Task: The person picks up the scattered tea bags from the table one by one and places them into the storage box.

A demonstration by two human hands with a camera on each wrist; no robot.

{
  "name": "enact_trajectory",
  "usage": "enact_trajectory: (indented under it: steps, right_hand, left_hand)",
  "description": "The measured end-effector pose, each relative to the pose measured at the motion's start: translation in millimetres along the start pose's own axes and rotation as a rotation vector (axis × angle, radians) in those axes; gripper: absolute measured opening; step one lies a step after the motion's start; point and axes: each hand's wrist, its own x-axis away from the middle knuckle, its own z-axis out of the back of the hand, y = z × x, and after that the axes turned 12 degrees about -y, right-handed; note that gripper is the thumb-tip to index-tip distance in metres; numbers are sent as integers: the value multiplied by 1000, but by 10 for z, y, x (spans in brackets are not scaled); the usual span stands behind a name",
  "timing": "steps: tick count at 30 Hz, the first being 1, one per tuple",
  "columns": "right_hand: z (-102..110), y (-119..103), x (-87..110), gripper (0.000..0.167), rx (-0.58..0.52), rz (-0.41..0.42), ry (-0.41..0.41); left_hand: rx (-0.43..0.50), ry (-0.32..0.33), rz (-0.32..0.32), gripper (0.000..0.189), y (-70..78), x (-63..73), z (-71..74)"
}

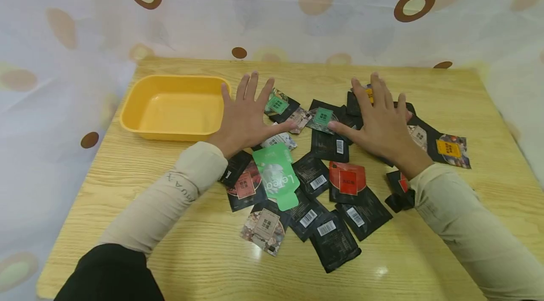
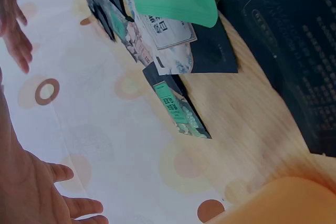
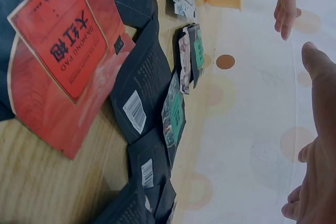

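Note:
Both hands hover palm down above the table with fingers spread, holding nothing. My left hand (image 1: 245,119) is between the yellow basin and the pile of tea sachets. Over the right part of the pile is my right hand (image 1: 382,124), its thumb pointing left. Beneath and between them lie black sachets, some face down with barcodes, such as one sachet (image 1: 335,239). A red-fronted sachet (image 3: 68,45), printed DA HONG PAO, shows large in the right wrist view. A green packet (image 1: 277,173) lies left of centre, on top of other sachets.
The yellow plastic basin (image 1: 140,126) stands at the back left of the wooden table (image 1: 191,253). Behind the table hangs a pale cloth (image 1: 280,22) with brown dots. A crumpled black sachet (image 1: 399,192) lies near the right sleeve.

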Motion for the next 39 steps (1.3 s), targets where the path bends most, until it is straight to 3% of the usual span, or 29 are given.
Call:
enact_trajectory:
  steps: [4, 8, 14, 19, 22, 26, 29, 34, 39]
  right_hand:
    - [-6, -29, -15, 104, -17, 22, 6]
    - [-34, -135, -25, 90, -18, 68, -4]
    - [-238, -361, -69, 55, -7, 158, -114]
    - [-453, -490, -102, 41, -62, 208, -182]
    - [-531, -534, -95, 34, -105, 242, -182]
    - [-602, -560, -73, 28, -149, 260, -199]
    - [-646, -566, -59, 27, -154, 246, -221]
    - [-704, -571, -49, 27, -140, 214, -239]
    - [-740, -607, -72, 31, -125, 174, -260]
  left_hand:
    - [40, 3, 11, 104, -79, 55, 47]
    - [59, 28, 38, 93, -351, 186, 194]
    - [-31, 142, 89, 64, -1143, 446, 364]
    - [-102, 246, 113, 46, -1793, 608, 284]
    - [-62, 262, 155, 47, -2068, 662, 210]
    - [26, 196, 246, 55, -2297, 712, 130]
    - [16, 140, 287, 57, -2419, 746, 63]
    - [-13, 134, 259, 52, -2572, 760, -57]
    - [3, 183, 202, 48, -2666, 741, -137]
